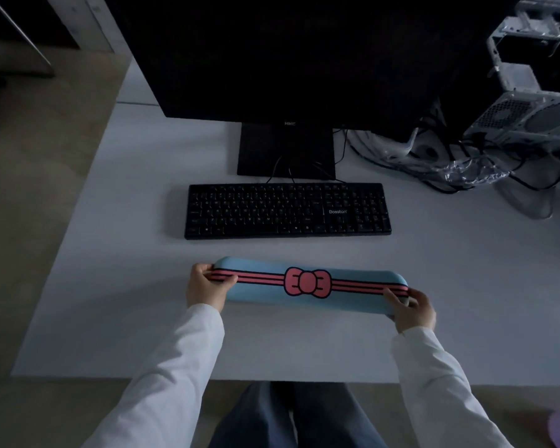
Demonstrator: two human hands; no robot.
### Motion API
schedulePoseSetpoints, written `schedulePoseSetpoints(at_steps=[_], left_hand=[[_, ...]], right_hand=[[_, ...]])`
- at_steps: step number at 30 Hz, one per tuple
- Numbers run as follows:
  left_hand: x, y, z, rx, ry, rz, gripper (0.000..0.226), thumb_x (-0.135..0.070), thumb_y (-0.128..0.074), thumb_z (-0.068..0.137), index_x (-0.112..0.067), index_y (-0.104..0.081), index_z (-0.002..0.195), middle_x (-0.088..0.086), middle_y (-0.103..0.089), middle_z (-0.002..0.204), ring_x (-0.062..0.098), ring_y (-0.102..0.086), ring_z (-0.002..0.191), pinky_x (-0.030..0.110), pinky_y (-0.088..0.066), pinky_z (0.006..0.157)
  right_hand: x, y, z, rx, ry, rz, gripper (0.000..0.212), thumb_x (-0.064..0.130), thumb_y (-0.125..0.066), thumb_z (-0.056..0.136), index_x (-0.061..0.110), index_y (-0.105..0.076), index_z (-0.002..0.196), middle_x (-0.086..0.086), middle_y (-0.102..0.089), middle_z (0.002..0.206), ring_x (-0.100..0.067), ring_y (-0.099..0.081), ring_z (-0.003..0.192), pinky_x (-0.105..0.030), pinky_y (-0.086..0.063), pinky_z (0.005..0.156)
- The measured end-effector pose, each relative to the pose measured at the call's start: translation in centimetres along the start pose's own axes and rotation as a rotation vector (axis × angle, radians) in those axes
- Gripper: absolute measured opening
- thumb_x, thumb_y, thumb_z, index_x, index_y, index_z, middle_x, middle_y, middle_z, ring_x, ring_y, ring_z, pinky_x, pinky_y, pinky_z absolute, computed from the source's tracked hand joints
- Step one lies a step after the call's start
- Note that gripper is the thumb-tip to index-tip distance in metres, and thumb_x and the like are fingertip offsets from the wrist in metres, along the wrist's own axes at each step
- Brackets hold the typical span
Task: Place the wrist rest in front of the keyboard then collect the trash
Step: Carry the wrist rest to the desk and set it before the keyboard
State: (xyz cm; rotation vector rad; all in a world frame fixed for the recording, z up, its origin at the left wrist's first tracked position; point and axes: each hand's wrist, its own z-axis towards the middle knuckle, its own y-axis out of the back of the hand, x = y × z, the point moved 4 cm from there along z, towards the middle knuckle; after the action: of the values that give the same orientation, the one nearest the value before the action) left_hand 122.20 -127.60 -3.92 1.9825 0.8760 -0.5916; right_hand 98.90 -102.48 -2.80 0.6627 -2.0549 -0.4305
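A long blue wrist rest (pixel 307 287) with a pink bow lay crosswise near the white desk's (pixel 110 253) front edge, apart from the black keyboard (pixel 286 210) beyond it. The left hand (pixel 207 287) pinched its left end, thumb on top. The right hand (pixel 413 307) gripped the right end, both white-sleeved arms reaching forward.
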Motion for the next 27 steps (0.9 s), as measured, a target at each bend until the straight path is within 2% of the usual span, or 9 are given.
schedulePoseSetpoints(at_steps=[8,14,23,25,27], left_hand=[[-0.4,-0.9,-0.3,-0.093,0.006,-0.057,0.051,-0.008,-0.075,0.069,0.004,-0.052,0.113,0.023,-0.063,0.117,0.034,-0.061,0.107,0.035,-0.043,0.091],[-0.2,-1.7,-0.2,-0.127,0.044,-0.022,0.048,-0.01,-0.074,0.071,0.004,-0.053,0.112,0.023,-0.064,0.117,0.035,-0.06,0.107,0.037,-0.043,0.09],[0.4,-2.3,0.4,-0.178,0.072,0.028,0.05,-0.011,-0.072,0.073,0.004,-0.053,0.117,0.025,-0.062,0.12,0.037,-0.058,0.112,0.04,-0.041,0.096],[0.5,-2.5,0.5,-0.19,0.035,0.096,0.05,-0.011,-0.072,0.074,0.005,-0.054,0.118,0.026,-0.061,0.12,0.038,-0.056,0.115,0.041,-0.04,0.098],[0.3,-3.1,0.1,-0.225,-0.052,0.241,0.051,-0.013,-0.07,0.075,0.005,-0.054,0.12,0.029,-0.059,0.122,0.041,-0.049,0.12,0.043,-0.034,0.103]], right_hand=[[1.6,-0.9,2.3,0.004,0.068,-0.077,0.047,0.022,-0.071,0.074,0.003,-0.057,0.115,-0.026,-0.064,0.112,-0.041,-0.061,0.1,-0.05,-0.048,0.093],[2.1,-1.2,3.4,0.011,0.096,-0.072,0.045,0.021,-0.068,0.077,0.004,-0.055,0.117,-0.023,-0.063,0.117,-0.038,-0.057,0.107,-0.038,-0.043,0.094],[1.4,-1.8,4.8,0.017,0.119,-0.185,0.045,0.025,-0.066,0.078,0.004,-0.057,0.116,-0.022,-0.064,0.116,-0.038,-0.057,0.108,-0.038,-0.042,0.095],[1.2,-1.8,4.9,-0.011,0.115,-0.263,0.046,0.029,-0.066,0.078,0.006,-0.058,0.117,-0.023,-0.06,0.121,-0.039,-0.051,0.113,-0.037,-0.036,0.099],[1.2,-1.5,4.4,-0.119,0.148,-0.334,0.049,0.034,-0.063,0.078,0.008,-0.058,0.119,-0.023,-0.049,0.13,-0.038,-0.037,0.122,-0.033,-0.022,0.104]])
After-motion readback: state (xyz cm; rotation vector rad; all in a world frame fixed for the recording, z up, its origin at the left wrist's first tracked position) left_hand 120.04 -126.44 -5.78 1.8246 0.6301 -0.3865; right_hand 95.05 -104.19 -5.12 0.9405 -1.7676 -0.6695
